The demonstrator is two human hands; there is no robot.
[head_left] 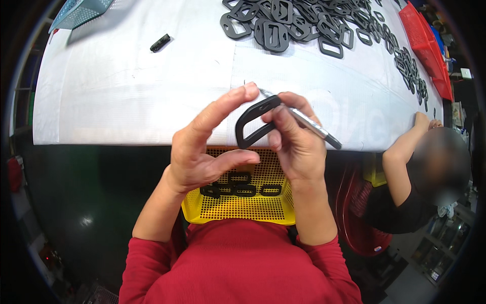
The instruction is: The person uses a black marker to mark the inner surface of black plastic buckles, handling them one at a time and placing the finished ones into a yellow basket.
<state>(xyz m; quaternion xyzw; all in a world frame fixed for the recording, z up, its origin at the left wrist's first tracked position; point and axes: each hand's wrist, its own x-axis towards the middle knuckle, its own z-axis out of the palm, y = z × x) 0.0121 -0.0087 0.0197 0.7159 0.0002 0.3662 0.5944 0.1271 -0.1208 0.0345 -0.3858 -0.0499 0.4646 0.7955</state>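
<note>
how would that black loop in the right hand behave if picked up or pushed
Probably stiff: the black loop, gripped at one end by the right hand, shows no sag. Likely light: one hand manages it alongside a silver pen-like tool. Laid flat like the piled loops on the table, it would probably slide, not roll.

Around the held frame (258,135) I see heaped frames (309,21) on the table (126,111) at one o'clock; a far basket (83,16) at ten; a tray (429,54) at two; a co-worker (405,213) at three; at six, loose frames (245,185) in a lower basket (243,215).
</note>
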